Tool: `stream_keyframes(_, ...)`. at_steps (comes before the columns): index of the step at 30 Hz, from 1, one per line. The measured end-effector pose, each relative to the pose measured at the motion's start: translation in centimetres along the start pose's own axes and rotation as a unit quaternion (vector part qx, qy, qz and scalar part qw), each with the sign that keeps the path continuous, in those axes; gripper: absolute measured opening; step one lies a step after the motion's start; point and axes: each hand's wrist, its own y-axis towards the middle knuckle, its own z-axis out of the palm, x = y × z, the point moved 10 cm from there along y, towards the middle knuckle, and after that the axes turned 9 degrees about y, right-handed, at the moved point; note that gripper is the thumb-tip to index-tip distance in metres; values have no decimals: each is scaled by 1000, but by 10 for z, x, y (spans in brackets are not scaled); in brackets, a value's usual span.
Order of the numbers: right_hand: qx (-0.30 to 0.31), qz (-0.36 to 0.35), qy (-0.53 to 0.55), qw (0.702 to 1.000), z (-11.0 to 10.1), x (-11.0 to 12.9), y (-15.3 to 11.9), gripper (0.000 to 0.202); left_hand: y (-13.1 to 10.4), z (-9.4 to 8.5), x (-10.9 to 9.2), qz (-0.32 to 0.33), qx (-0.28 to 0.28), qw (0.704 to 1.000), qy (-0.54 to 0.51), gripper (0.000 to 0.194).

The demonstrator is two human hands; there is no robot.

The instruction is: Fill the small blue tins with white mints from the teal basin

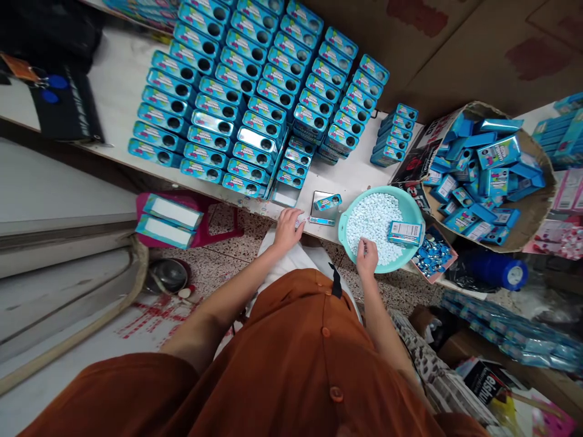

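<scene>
From my head camera, my left hand (288, 229) rests loosely open at the white table's (364, 170) edge, just beside a small flat scale with a lit blue display (322, 221) bearing a blue printed tin (328, 202). My right hand (367, 258) curls its fingers at the small white round pellets (376, 218) in the round turquoise plastic basin (342, 235); I cannot tell whether it grips any. I'd do well to keep my fingertips close together, over the basin, and my left hand off the scale.

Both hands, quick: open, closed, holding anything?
Left hand: open, at the edge of the table; nothing visibly held.
Right hand: bunched at the white pellets in the basin; whether it holds any cannot be told.
</scene>
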Motion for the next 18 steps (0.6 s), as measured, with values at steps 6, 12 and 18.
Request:
stream_keyframes(6, 11, -9, 11, 1000, 6, 8, -7, 33, 39, -6, -46, 67, -26, 997, -15, 43)
stream_keyframes(12, -2, -14, 28, 1000, 1, 13, -10, 32, 78, -6, -82, 97, -18, 995, -8, 44)
stream_keyframes(18, -25, -2, 30, 999, -7, -2, -26, 32, 77, 13, -89, 126, 31, 990, 49, 58)
